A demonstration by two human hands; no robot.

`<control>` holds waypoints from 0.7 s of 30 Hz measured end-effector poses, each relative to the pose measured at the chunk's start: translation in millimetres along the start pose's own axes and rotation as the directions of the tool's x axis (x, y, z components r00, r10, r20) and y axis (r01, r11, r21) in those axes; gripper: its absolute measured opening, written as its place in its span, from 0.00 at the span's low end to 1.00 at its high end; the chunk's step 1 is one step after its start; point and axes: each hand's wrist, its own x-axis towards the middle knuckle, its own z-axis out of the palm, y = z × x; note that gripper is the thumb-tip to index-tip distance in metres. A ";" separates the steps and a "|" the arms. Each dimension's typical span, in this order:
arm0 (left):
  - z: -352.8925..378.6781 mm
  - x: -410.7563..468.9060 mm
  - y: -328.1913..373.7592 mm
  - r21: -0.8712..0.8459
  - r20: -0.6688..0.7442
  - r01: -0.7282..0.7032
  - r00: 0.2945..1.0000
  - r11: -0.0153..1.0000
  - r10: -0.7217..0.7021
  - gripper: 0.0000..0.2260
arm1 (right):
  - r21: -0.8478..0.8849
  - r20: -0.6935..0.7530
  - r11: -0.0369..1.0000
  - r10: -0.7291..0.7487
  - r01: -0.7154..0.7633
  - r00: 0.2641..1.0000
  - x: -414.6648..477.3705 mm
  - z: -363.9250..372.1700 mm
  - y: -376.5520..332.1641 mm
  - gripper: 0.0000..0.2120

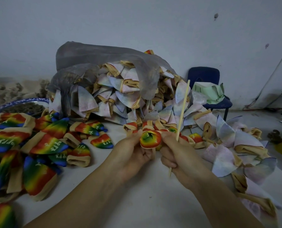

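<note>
Head view: both hands meet just above the white table (141,199), working on one rainbow fabric cone (150,139). The cone is bunched into a ball, printed side out, with a tan cuff along its lower edge. The left hand (133,156) pinches it from the left with thumb and fingertips. The right hand (174,155) pinches its right side with thumb and forefinger, while its other fingers curl round a thin wooden stick (182,111) that slants up and away past the fabric.

The cone looks only partly turned right side out, its tip probably not yet pushed through, and several things could go wrong from here. The stick is held by the lower fingers alone, so a harder tug on the cloth could loosen it and let it slide out onto the table. Driven too hard into the tip, it could poke through the seam rather than shape the point. Its upper end stands close to the pale inside-out pieces (104,96) spilling from the grey plastic bag (91,58), and a careless swing could snag them or drag some down. Finished rainbow pieces (45,145) lie to the left and more pale ones (227,139) to the right, so setting this cone down on the wrong side would mix the piles
</note>
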 end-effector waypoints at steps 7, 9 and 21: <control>-4.0 -8.4 -5.4 0.790 0.323 -0.501 0.829 0.353 0.456 0.13 | -0.102 -0.074 0.994 -0.033 0.026 0.997 0.1 2.1 0.6 0.07; -5.8 -8.0 -6.4 0.795 0.404 -0.537 0.815 0.282 0.416 0.18 | -0.047 -0.043 0.999 -0.001 -0.001 0.999 -1.4 3.0 0.4 0.09; -18.5 6.0 23.0 -0.124 -0.066 -0.214 0.976 0.969 0.208 0.15 | -0.758 0.075 0.632 -0.159 0.160 0.984 -8.8 -4.1 4.4 0.23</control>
